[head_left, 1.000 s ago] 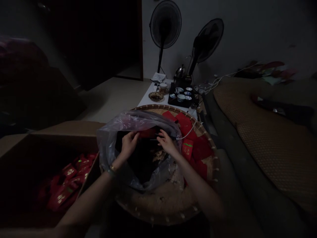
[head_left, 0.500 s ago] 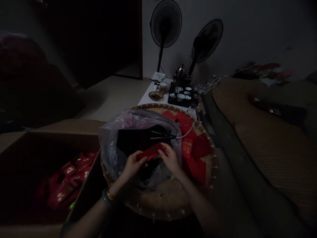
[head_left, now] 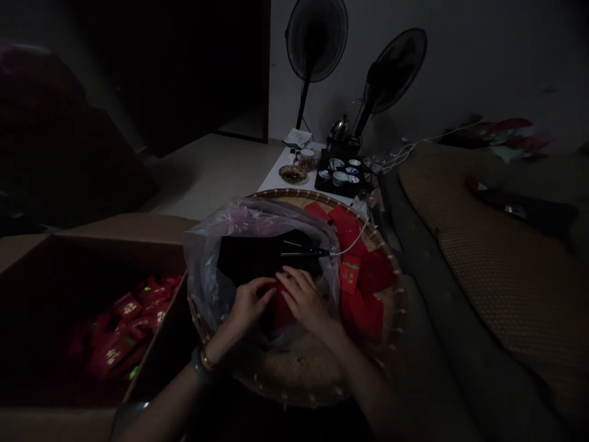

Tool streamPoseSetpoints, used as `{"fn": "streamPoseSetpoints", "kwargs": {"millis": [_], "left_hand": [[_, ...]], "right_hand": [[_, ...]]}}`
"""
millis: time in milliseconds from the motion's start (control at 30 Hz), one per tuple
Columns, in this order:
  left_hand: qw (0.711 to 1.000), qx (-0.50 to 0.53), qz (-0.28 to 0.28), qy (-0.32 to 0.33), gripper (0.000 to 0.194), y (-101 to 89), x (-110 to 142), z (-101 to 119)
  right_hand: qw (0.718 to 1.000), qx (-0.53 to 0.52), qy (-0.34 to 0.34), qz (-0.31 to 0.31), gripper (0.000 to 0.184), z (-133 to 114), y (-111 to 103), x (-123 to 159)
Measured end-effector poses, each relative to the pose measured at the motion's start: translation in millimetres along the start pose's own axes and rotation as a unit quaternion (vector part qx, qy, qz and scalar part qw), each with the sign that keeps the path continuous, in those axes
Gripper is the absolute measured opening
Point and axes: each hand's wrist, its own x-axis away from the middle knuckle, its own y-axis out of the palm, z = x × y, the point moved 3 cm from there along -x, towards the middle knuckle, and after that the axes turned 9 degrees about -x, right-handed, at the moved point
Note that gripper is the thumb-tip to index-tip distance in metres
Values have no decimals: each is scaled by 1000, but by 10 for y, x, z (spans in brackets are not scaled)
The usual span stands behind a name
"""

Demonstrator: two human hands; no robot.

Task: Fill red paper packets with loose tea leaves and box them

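Note:
Both hands meet over the near mouth of a clear plastic bag [head_left: 216, 258] that lies on a round woven tray [head_left: 317, 374]. My left hand [head_left: 248, 302] and my right hand [head_left: 304, 302] pinch a small red packet [head_left: 280, 307] between them, fingers closed on it. The bag holds a dark mass, and a thin metal tool [head_left: 301, 250] with a white cord rests across its far side. More red packets [head_left: 363, 288] are spread on the tray to the right of my hands.
An open cardboard box [head_left: 92, 245] at the left holds several red packets [head_left: 124, 331]. Beyond the tray stands a low white table with a tea set [head_left: 339, 175], and two standing fans [head_left: 317, 37] behind it. A woven-mat couch [head_left: 497, 245] runs along the right.
Both hands drew back from deep inside the bag toward its near rim, bringing the red packet with them, and now hold it upright between them.

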Motion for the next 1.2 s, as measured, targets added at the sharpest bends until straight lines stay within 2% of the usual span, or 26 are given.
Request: {"fn": "streamPoseSetpoints", "kwargs": {"millis": [233, 333, 400, 467, 567, 633, 700, 800, 900, 1033, 1133, 1200], "left_hand": [[996, 63, -31, -59, 22, 70, -3, -110], [998, 30, -48, -24, 21, 81, 10, -89], [998, -22, -58, 10, 21, 64, 19, -51], [996, -58, -59, 23, 24, 30, 23, -35], [994, -71, -83, -2, 32, -15, 26, -88], [989, -80, -126, -16, 29, -17, 37, -142], [982, -98, -157, -26, 24, -11, 53, -175], [979, -125, -154, -37, 23, -8, 70, -160], [984, -112, -133, -39, 22, -5, 74, -131], [993, -5, -81, -81, 24, -10, 69, -241], [985, 94, -67, -130, 28, 10, 69, -351], [980, 123, -59, -147, 30, 24, 67, -375]], "right_hand": [[997, 43, -67, 25, 36, 23, 74, 100], [997, 55, -34, 35, 20, 29, 52, 85], [998, 60, -20, 12, 12, 38, 46, 54], [999, 41, -30, -11, 12, 47, 45, 32], [999, -10, -32, 16, 14, 90, 25, 43], [999, -23, -6, 49, 14, 135, 21, 72], [998, -11, 18, 54, 15, 167, 42, 104], [999, 5, 31, 23, 15, 179, 88, 129], [997, -40, 66, 0, 14, 189, 84, 141], [967, -170, 190, 19, 11, 262, 56, 192], [923, -285, 254, 42, 17, 323, 113, 234], [892, -363, 268, 18, 27, 344, 194, 235]]}}
